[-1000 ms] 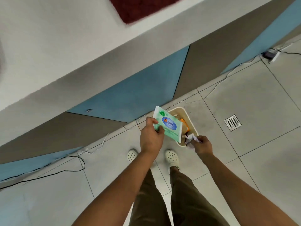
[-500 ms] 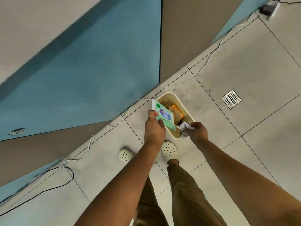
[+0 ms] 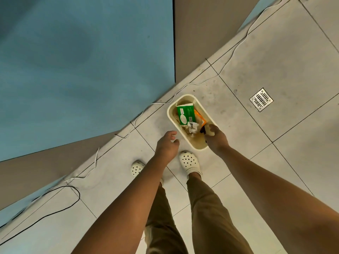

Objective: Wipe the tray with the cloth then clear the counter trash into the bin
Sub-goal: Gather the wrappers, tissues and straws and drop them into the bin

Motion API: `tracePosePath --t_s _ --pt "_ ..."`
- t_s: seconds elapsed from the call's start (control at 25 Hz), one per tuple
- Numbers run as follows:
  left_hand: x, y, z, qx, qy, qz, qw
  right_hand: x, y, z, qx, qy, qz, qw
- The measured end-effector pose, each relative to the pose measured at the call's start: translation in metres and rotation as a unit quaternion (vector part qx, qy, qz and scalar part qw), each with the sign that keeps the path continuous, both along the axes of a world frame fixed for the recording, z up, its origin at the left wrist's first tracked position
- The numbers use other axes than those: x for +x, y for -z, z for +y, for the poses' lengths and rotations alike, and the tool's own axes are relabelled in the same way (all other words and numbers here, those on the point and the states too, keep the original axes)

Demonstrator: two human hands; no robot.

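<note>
Green packet [image 3: 185,114] in bin [image 3: 200,146], beyond hands [image 3: 190,143]

We are seeing soft, even light, faint shadows, wide-angle bending of lines at the edges, and slight overall blur

1. The bin [image 3: 190,143] stands on the floor [image 3: 275,70] at 12 o'clock from the person's right shoe [image 3: 189,161], just beside it.
2. A packet [image 3: 185,114] lies in the bin, with a crumpled paper [image 3: 192,127] at its 6 o'clock.
3. The right hand [image 3: 216,139] hangs over the bin's 4 o'clock rim; the left hand [image 3: 167,144] is at the bin's 8 o'clock.
4. A floor drain [image 3: 261,99] lies at the bin's 2 o'clock, well apart.
5. The wall [image 3: 82,61] runs at the bin's 10 o'clock.
</note>
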State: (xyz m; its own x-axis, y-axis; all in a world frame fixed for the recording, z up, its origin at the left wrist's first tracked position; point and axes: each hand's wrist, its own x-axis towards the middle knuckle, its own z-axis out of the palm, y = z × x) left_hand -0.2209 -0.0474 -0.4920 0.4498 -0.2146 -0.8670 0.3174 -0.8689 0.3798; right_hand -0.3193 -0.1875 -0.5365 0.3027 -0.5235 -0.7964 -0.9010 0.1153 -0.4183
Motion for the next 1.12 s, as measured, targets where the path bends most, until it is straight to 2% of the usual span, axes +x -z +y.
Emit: tracePosePath --t_s 0.12,0.28,0.48,0.64,0.76,0.92,1.12 --pt "-0.002 -0.004 0.014 0.005 -0.004 0.0 1.0 -0.011 0.001 0.008 0.013 -0.009 0.04 0.999" --pt "-0.004 -0.01 0.022 -0.008 -0.027 -0.005 1.0 -0.018 -0.002 0.024 0.031 -0.015 0.047 0.998" --pt "-0.008 -0.028 0.03 -0.035 -0.042 -0.02 0.998 -0.011 -0.022 0.042 0.022 -0.035 0.0 0.999" --pt "-0.01 -0.069 0.047 -0.082 -0.085 -0.055 0.991 0.003 -0.062 0.064 -0.001 -0.066 -0.086 0.994" --pt "-0.008 -0.126 0.062 -0.127 -0.128 -0.1 0.979 0.015 -0.122 0.087 0.01 -0.105 -0.173 0.979" --pt "-0.002 -0.229 0.078 -0.21 -0.184 -0.163 0.946 0.047 -0.238 0.106 0.0 -0.174 -0.296 0.939" --pt "0.022 -0.351 0.105 -0.318 -0.21 -0.188 0.905 0.1 -0.376 0.124 0.005 -0.162 -0.422 0.892"
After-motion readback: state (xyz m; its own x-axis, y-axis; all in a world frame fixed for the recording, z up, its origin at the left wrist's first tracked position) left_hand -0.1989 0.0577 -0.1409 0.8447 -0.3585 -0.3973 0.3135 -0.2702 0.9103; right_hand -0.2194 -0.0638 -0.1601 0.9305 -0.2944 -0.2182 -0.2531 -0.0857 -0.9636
